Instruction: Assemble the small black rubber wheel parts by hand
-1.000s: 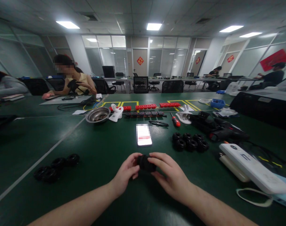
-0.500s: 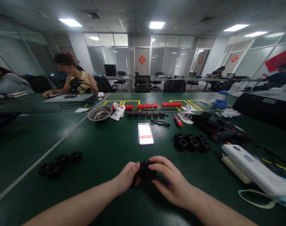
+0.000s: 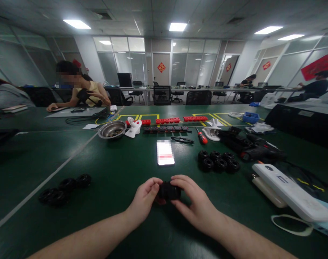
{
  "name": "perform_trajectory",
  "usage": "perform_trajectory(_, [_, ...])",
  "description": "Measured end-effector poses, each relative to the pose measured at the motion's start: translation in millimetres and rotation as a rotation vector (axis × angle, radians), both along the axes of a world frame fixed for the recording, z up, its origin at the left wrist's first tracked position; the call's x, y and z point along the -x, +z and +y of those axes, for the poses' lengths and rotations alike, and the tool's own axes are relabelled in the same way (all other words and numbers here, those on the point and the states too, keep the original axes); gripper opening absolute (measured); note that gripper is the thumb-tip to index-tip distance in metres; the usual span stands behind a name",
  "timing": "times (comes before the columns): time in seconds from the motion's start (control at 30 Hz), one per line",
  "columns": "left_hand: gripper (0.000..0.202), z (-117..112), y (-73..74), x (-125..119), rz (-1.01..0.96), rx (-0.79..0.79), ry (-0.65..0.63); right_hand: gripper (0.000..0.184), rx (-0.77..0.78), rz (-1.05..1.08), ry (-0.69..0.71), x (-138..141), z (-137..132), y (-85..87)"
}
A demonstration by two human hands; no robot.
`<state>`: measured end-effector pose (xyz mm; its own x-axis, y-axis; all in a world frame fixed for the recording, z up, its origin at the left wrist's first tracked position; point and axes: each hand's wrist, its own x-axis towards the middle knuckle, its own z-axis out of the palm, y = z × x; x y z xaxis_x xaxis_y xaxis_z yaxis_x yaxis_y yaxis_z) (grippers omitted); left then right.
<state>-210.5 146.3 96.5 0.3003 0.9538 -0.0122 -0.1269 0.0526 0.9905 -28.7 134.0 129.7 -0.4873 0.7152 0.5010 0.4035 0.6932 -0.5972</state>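
Both my hands meet over the green table (image 3: 117, 169), pinching a small black rubber wheel (image 3: 169, 191) between them. My left hand (image 3: 145, 198) grips its left side with curled fingers. My right hand (image 3: 196, 203) wraps over its top and right side. Beyond them lies a lit phone (image 3: 165, 153). A cluster of several black wheels (image 3: 218, 161) sits to the right of the phone, and another group of black wheels (image 3: 63, 189) lies at my left.
A metal bowl (image 3: 112, 130), white clamps (image 3: 133, 128), red and black part strips (image 3: 167, 121), a red-handled screwdriver (image 3: 201, 136) and a black power tool (image 3: 250, 147) lie further back. White devices (image 3: 290, 192) rest at right. A person (image 3: 77, 91) sits at the far left.
My hands stay together on the wheel; the fingers have shifted slightly around it and the view has wobbled a little.
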Motion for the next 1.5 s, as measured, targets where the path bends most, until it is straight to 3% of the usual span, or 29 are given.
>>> perform_trajectory(0.17, [0.045, -3.1, 3.9, 0.0, 0.063, -0.111, -0.026, 0.038, 0.046, 0.086, -0.061, -1.2, 3.2, -4.4])
perform_trajectory(0.3, [0.039, -1.4, 2.7, -0.6, 0.076, -0.087, -0.056, 0.035, 0.04, 0.055, -0.013, -0.3, 2.8, -3.9])
perform_trajectory(0.5, [0.054, 4.7, -4.0, 1.4, 0.175, -0.054, -0.087, 0.039, 0.019, -0.003, 0.07, 0.4, -0.2, -1.3])
perform_trajectory(0.7, [0.064, 1.7, 2.9, 3.0, 0.327, -0.041, -0.106, 0.041, 0.023, -0.042, 0.147, -0.2, -4.0, 1.9])
perform_trajectory(0.9, [0.033, 1.5, 6.2, -0.5, 0.139, 0.012, 0.007, 0.041, 0.028, -0.061, 0.181, 2.1, -4.1, 3.6])
perform_trajectory(1.1, [0.043, 2.3, 7.8, -0.2, 0.069, 0.106, 0.001, 0.043, -0.024, -0.101, 0.152, 1.2, -2.0, 2.8])
perform_trajectory(1.3, [0.052, 0.3, 2.9, 0.3, -0.084, 0.017, -0.085, 0.041, -0.076, -0.05, 0.021, -1.6, 3.8, -1.7])
perform_trajectory(1.5, [0.043, -2.0, -0.5, -3.2, 0.022, -0.039, -0.088, 0.036, -0.008, -0.021, 0.017, -3.2, 2.4, 1.2])
